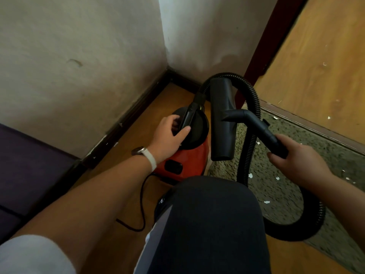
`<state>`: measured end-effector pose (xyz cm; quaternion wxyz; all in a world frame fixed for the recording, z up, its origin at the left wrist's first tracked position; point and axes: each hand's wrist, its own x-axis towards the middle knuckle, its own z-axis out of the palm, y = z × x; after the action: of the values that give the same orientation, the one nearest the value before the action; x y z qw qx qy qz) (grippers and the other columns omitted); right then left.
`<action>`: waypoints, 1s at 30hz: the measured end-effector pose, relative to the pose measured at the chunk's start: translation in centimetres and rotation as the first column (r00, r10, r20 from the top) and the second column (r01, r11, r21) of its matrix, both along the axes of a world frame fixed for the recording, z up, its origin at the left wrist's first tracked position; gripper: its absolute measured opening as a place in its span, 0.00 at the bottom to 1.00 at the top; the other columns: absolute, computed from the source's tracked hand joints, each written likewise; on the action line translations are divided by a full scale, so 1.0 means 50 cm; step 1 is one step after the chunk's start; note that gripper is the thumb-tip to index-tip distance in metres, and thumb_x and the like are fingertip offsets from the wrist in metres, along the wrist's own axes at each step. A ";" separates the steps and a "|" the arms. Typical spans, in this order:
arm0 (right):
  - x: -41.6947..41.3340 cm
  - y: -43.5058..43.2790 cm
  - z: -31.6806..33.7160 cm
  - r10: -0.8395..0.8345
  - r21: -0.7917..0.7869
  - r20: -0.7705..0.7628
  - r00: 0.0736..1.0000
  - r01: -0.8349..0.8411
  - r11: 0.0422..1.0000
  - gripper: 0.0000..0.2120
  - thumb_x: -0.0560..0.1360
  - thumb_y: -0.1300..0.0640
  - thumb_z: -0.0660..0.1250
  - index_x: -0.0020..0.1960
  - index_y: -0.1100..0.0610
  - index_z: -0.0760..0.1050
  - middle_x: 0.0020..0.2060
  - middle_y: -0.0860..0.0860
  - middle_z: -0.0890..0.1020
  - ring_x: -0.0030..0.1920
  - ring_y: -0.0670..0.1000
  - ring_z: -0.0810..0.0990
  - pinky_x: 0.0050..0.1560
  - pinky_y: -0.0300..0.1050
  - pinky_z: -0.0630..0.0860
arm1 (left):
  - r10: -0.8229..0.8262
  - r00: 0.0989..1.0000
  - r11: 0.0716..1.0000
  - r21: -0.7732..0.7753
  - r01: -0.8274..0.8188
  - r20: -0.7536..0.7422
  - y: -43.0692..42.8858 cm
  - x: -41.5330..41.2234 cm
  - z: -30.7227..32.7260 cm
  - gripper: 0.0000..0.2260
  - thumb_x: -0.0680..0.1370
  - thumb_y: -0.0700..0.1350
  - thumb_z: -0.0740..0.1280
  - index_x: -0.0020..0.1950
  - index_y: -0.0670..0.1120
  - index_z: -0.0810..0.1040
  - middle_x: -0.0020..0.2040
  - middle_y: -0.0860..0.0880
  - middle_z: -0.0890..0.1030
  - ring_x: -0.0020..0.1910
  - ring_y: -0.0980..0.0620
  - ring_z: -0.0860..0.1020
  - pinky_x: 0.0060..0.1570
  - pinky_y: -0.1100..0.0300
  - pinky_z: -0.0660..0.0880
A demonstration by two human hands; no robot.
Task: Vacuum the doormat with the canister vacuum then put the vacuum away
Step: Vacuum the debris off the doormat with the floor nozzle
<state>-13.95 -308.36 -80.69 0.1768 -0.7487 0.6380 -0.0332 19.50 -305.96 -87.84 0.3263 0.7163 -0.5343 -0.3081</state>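
Both my hands were busy holding on.

My left hand (169, 135) reached forward on a long, stretched-out arm, with its fingers and thumb curled round the black handle (188, 115). A watch (141, 152) sat on that wrist, and a white sleeve (29, 254) covered the top of that arm. My right hand (296, 163) gripped the black tube (264, 131). My bent knee (213, 214) was between my arms.

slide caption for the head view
Left hand grips the canister vacuum, right hand holds its wand beside the littered doormat

Canister vacuum (189, 157) — red body, black lid; hose (249, 143) black, ribbed; doormat (276, 194) speckled grey-green; floor (138, 125) orange-brown.
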 end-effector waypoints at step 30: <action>0.036 -0.007 -0.043 0.077 0.046 0.078 0.994 -0.081 0.996 0.18 0.74 0.51 0.71 0.62 0.46 0.73 0.38 0.51 0.80 0.35 0.55 0.79 0.39 0.50 0.79 | -0.649 0.317 0.725 0.434 0.535 0.692 0.003 0.083 -0.036 0.54 0.67 0.77 0.62 0.81 0.52 0.40 0.82 0.48 0.45 0.76 0.52 0.32 0.75 0.45 0.38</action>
<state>-12.16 -308.71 -82.83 0.2204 -0.7669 0.6015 -0.0389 23.67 -305.81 -89.64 -0.1368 0.5448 -0.8239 -0.0753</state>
